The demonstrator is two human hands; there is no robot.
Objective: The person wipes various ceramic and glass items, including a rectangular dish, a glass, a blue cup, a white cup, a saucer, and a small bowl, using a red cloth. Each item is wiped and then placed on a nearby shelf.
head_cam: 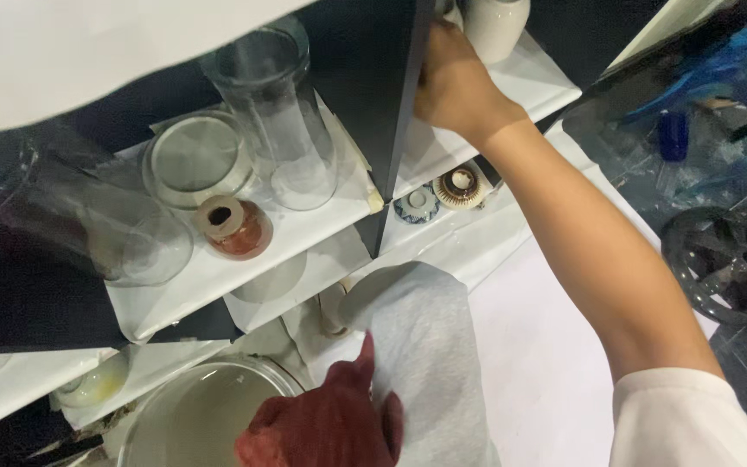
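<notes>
My left hand, which looks reddish, is at the bottom of the view, shut on a grey cloth. The cloth drapes over a pale round dish at the edge of a lower shelf. My right hand reaches up to the top shelf, against a black upright divider and next to a white ceramic vase. Its fingertips are hidden, so its grip cannot be made out.
White-lined shelves hold a tall clear glass vase, a round glass jar, a small brown pot and two small patterned dishes. A large glass bowl sits below. A dark metal wheel lies at right.
</notes>
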